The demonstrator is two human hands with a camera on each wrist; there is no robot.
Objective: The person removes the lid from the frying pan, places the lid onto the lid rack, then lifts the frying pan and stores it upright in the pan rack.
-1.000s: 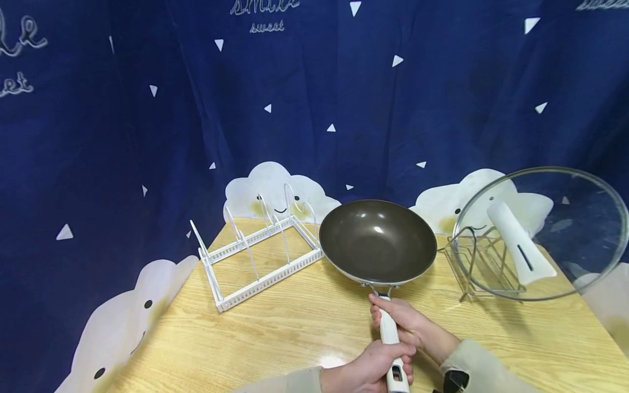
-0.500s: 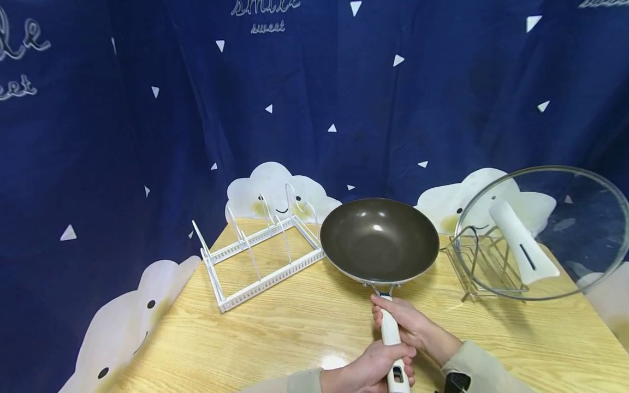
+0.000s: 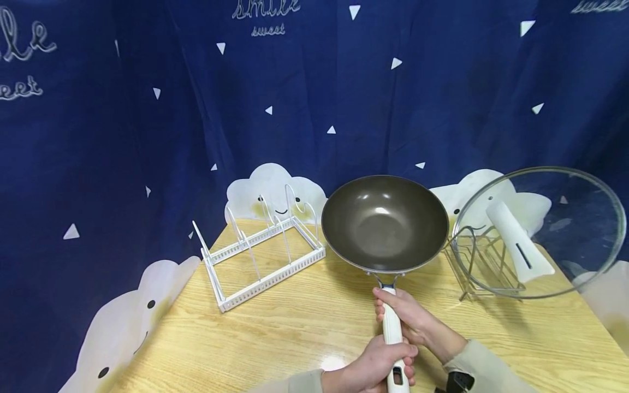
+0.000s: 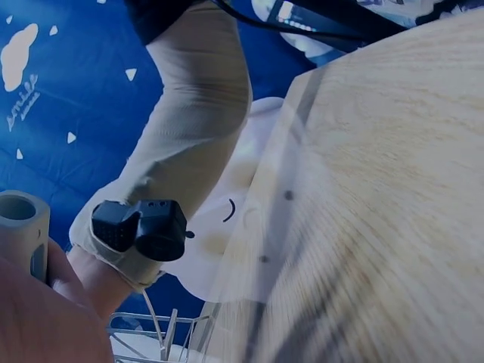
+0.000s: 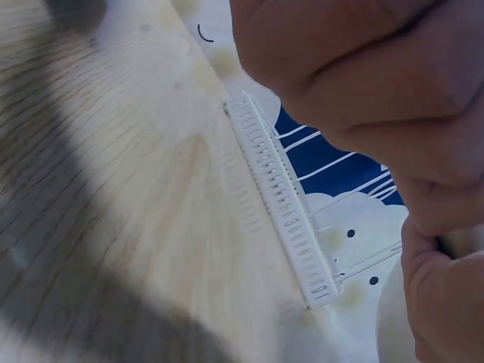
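Observation:
A dark-lined wok (image 3: 385,226) with a white handle (image 3: 392,323) is held out over the table in the head view, its bowl tipped so the inside faces me. My left hand (image 3: 369,364) grips the handle near its slotted end. Closer to the bowl, my right hand (image 3: 403,314) grips the same handle. In the left wrist view the handle's hollow end (image 4: 21,215) pokes up beside the left hand (image 4: 49,318). Curled fingers of the right hand (image 5: 378,91) fill the upper right of the right wrist view.
To the left stands a white pan rack (image 3: 275,281) with wire dividers. A glass lid (image 3: 580,229) with a white handle stands upright in a metal wire rack (image 3: 464,273) on the right. The wooden table (image 3: 275,338) ends against a dark blue curtain (image 3: 304,71).
The wok's bowl has risen and tipped further toward me since half a second ago. Both hands keep their hold on the handle. The racks and lid stay put.

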